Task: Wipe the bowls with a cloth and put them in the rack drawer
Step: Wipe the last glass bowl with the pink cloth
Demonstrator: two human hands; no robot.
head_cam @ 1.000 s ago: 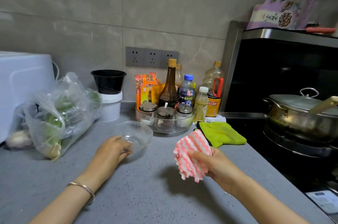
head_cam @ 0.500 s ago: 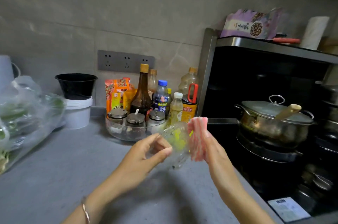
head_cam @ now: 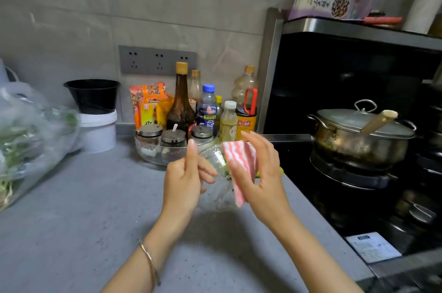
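Note:
A clear glass bowl (head_cam: 218, 180) is tilted on its side in the air above the grey counter (head_cam: 83, 221), between my two hands. My left hand (head_cam: 185, 179) grips its left rim, thumb toward the inside, forefinger pointing up. My right hand (head_cam: 259, 178) holds a pink-and-white striped cloth (head_cam: 240, 168) against the bowl's right side, thumb in front of the cloth and fingers behind it. The rack drawer is not in view.
A glass dish of spice jars (head_cam: 167, 147) and several bottles (head_cam: 181, 104) stand right behind my hands. A bag of greens (head_cam: 28, 139) and stacked black and white tubs (head_cam: 95, 116) are at left. A lidded steel pot (head_cam: 361, 135) sits on the stove (head_cam: 358, 197) at right.
My left hand lifted the bowl off the counter and tilted it. My right hand brought the cloth to the bowl and now presses it against the bowl's side.

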